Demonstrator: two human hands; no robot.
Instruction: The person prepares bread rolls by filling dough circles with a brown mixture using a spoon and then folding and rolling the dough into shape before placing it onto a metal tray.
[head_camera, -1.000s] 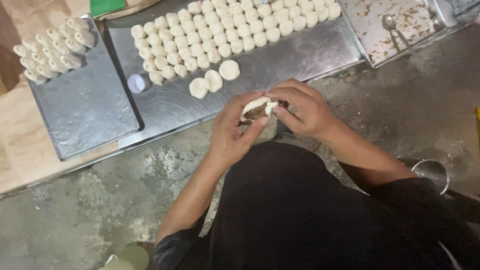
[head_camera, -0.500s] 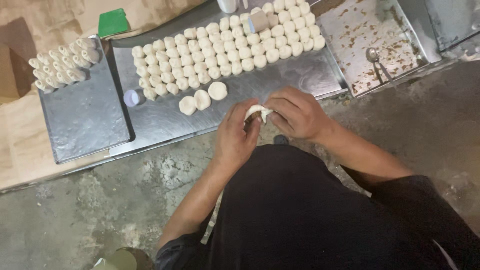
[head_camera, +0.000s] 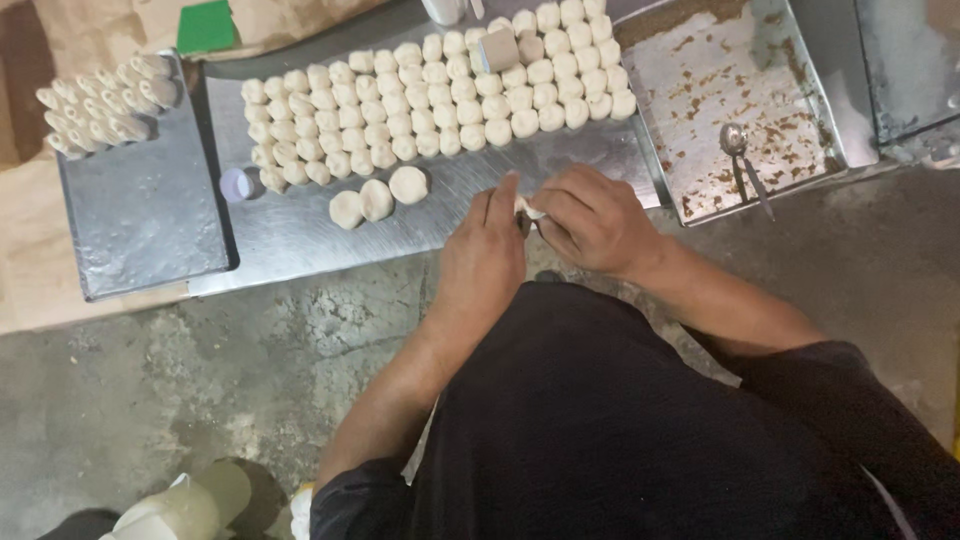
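Black short-sleeved shirt, bare forearms

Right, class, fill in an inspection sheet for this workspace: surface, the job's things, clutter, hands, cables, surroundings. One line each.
Surface: long grey metal tray on a rough concrete floor.
Job's things: small white dough piece pinched between both hands; rows of pale round dough balls; three flatter dough rounds set apart in front.
Clutter: smaller metal tray with folded dumplings; stained metal tray holding a metal spoon; small white cap; green flat piece.
Hands: left hand and right hand closed on the dough piece, fingers together.
Cables: nothing seen.
Surroundings: brown cardboard at left; person's dark clothing below.
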